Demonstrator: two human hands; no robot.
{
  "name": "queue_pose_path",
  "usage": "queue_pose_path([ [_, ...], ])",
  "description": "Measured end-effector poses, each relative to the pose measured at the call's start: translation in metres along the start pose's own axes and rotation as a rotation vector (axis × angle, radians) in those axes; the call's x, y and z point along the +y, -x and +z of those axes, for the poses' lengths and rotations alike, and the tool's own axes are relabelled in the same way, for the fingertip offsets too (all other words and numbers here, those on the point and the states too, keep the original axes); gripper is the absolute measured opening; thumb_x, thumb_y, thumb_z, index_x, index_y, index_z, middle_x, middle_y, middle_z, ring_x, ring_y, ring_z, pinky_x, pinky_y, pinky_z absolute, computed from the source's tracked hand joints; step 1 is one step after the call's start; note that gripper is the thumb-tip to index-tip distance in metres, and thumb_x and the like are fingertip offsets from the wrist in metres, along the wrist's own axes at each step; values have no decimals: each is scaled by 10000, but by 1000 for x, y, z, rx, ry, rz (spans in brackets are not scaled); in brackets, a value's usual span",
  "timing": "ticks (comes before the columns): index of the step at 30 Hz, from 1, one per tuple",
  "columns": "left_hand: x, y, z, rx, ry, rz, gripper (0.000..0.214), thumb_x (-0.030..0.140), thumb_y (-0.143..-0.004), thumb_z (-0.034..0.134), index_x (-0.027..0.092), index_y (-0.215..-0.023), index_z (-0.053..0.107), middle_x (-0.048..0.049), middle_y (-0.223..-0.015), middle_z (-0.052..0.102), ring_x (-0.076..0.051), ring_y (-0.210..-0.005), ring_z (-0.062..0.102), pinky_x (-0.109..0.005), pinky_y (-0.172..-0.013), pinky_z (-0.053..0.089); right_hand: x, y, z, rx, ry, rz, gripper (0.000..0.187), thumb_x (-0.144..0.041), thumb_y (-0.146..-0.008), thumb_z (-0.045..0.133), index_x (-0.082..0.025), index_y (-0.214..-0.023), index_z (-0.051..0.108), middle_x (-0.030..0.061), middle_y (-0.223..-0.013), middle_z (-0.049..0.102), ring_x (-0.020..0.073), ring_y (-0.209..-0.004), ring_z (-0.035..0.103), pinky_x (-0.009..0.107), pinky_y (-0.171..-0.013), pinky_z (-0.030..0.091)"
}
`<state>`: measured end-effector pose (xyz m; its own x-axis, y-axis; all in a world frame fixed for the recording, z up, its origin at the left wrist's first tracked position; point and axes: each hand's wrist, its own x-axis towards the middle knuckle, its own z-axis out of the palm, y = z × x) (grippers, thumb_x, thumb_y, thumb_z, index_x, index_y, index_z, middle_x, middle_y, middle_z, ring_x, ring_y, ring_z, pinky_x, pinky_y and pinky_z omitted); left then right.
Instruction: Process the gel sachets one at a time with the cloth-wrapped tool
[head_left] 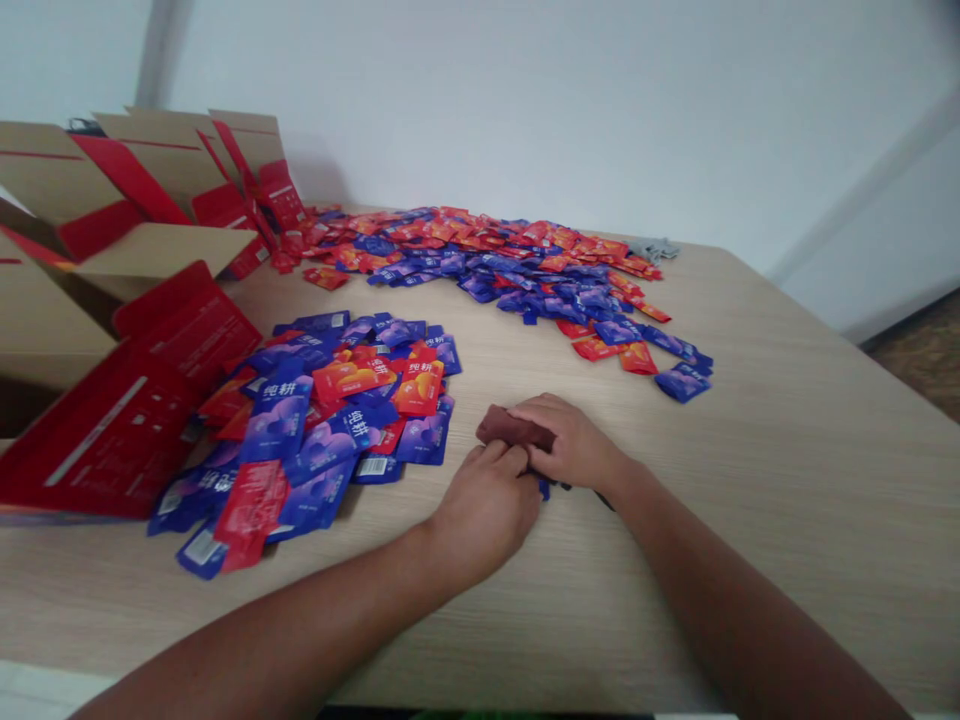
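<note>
Tabletop (pixel 810 440): pale wood grain, spreading beneath both arms and away to the right.
Left hand (pixel 491 505): bent over, knuckles up, fingertips gathered at the near side of a brown piece (pixel 504 425); whether they pinch it or only press, I cannot tell.
Right hand (pixel 576 447): clamped on the right end of the brown piece, thumb on the near side and fingers along the far side, just beside the left hand.
Brown piece: soft-looking and folded, touching both hands; its left end pokes out past the fingers, just beyond the left knuckles.
Blue scrap (pixel 545 490): a small bit showing just below the right hand, mostly hidden.
Near packets (pixel 345 440): purple-blue and red-orange sachets in a loose, overlapping pile, left of the hands and apart from them.
Red box (pixel 112 420): at the left beside that pile, flaps raised.
Far boxes (pixel 161 160): more red-and-tan cartons behind it, also with flaps up.
Far packets (pixel 517 260): a long heap of the same two colours, straggling nearer at its right end.
Grey bundle (pixel 654 248): crumpled, at the heap's far right end.
Wall (pixel 540 110): pale, behind everything.
</note>
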<state>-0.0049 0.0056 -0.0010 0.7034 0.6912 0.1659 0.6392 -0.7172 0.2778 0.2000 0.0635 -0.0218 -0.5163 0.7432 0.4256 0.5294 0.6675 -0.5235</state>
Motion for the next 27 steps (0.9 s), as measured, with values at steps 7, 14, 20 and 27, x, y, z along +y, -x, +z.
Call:
queue_pose_path([
  [7,-3,1,-4,-54,34,-7,210,287,-1047,609,199,-966,782,-77,-1055,690,-266,-1041,588,-443,-924,511,12,-2,-1,77,108,160,466,-234,-910,710,-266,-1375,701,80,-1284,781,305,-1157,699,493,-1035,538],
  [14,-3,1,-4,-46,55,-22,205,287,-1043,609,199,-951,771,-87,-1069,666,-268,-1071,583,-435,-949,508,21,-1,-2,164,180,232,423,-247,-905,705,-258,-1327,723,93,-1284,775,327,-1170,686,521,-1048,536],
  [20,-6,4,3,25,71,-1,193,300,-1034,635,204,-957,784,-88,-1074,664,-265,-1086,585,-441,-970,510,6,0,-4,88,21,82,463,-197,-816,718,-281,-1271,733,79,-1253,784,305,-1157,713,501,-1026,573],
  [27,-7,3,2,40,116,-12,191,302,-1025,644,213,-947,794,-85,-1057,662,-262,-1085,584,-427,-964,512,10,0,-1,50,20,72,492,-202,-840,723,-285,-1324,719,72,-1296,785,299,-1176,727,508,-1061,569],
])
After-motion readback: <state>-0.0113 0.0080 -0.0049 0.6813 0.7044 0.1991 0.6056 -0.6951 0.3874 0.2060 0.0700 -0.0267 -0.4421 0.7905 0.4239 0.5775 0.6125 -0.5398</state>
